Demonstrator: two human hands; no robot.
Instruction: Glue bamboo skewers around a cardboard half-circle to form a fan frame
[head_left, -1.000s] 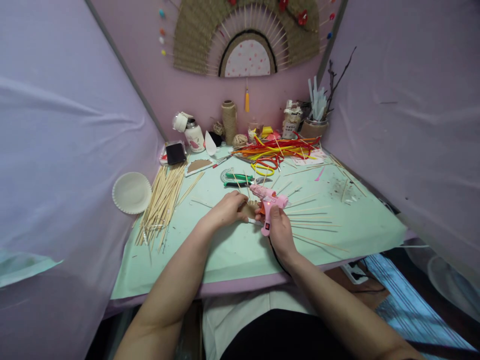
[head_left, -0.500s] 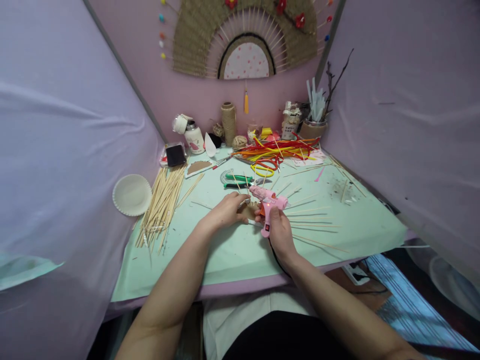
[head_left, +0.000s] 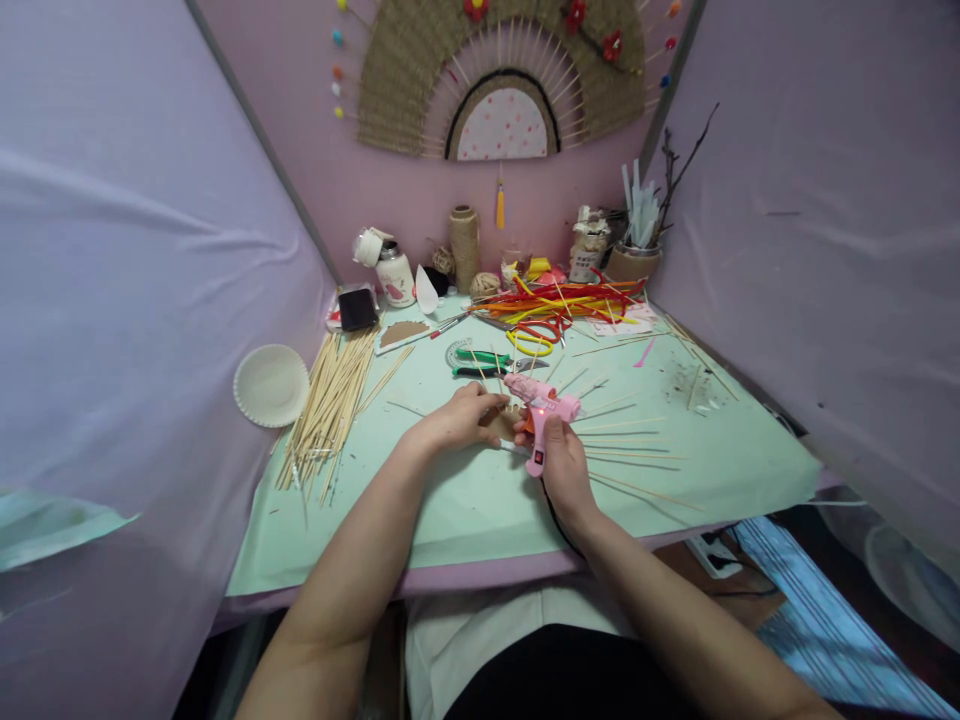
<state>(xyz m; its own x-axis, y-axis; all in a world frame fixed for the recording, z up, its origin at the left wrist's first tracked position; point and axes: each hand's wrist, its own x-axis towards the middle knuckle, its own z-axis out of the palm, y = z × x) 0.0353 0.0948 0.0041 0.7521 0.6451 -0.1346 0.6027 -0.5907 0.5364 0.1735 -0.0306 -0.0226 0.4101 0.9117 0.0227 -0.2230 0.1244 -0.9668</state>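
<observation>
My right hand (head_left: 564, 465) is closed round the handle of a pink glue gun (head_left: 537, 440), its nozzle pointing up and left over the work. A small red light shows on the gun's body. Under the nozzle lies a brown cardboard half-circle (head_left: 496, 424), partly hidden by the gun and my fingers. Thin bamboo sticks (head_left: 626, 433) fan out from it across the table. My left hand (head_left: 469, 415) grips the left side of the cardboard between thumb and fingers. Just beyond are green-handled pruning shears (head_left: 480, 357) and a clear protractor (head_left: 457, 352).
Loose bamboo sticks (head_left: 326, 410) lie in a heap at left beside a white paper plate (head_left: 271, 385). Scissors (head_left: 529, 343) and red and yellow pipe cleaners (head_left: 570, 300) are behind the work. A twine spool (head_left: 464, 250) and bottle (head_left: 395, 275) stand at the back. The gun's black cord (head_left: 556, 520) crosses the front edge.
The camera view has shifted slightly, so the background sits a little further right. Both hands keep their holds on the cardboard and the glue gun, with hardly any movement.
</observation>
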